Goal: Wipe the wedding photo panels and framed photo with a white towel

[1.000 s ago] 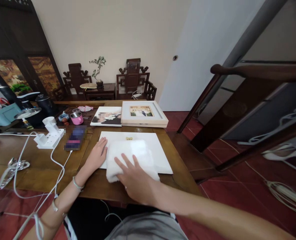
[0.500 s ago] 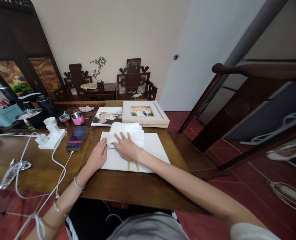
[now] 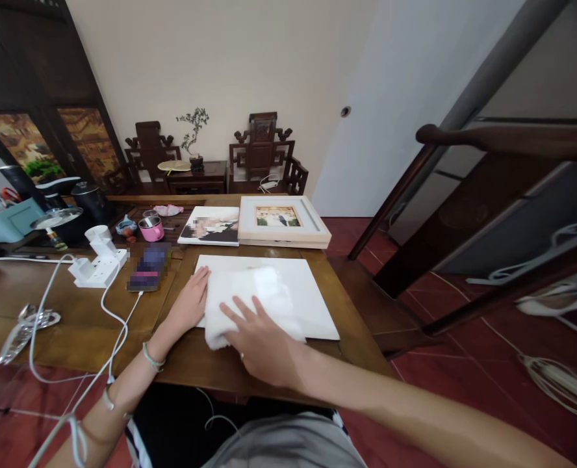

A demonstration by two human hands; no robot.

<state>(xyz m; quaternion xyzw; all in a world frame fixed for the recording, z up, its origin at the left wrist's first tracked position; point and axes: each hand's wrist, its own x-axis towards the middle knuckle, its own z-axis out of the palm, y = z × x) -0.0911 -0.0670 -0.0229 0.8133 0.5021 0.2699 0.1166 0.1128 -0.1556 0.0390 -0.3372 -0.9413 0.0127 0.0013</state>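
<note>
A folded white towel (image 3: 249,296) lies on a white glossy panel (image 3: 312,299) on the wooden table. My right hand (image 3: 264,338) presses flat on the towel, its fingers spread across the top. The towel now overhangs the near edge of the panel. My left hand (image 3: 191,300) rests at the panel's left edge with fingers stretched out, beside the towel. Part of the panel is hidden under the towel and my right forearm.
Behind the panel lie a photo print (image 3: 210,226) and a framed picture (image 3: 284,221). To the left are a phone (image 3: 148,268), a power strip (image 3: 101,268) with white cables, and a pink cup (image 3: 151,229). A wooden chair (image 3: 415,227) stands at the right.
My right hand has slid the towel toward me, from the panel's far edge to its near edge. The left hand has stayed at the left edge.
</note>
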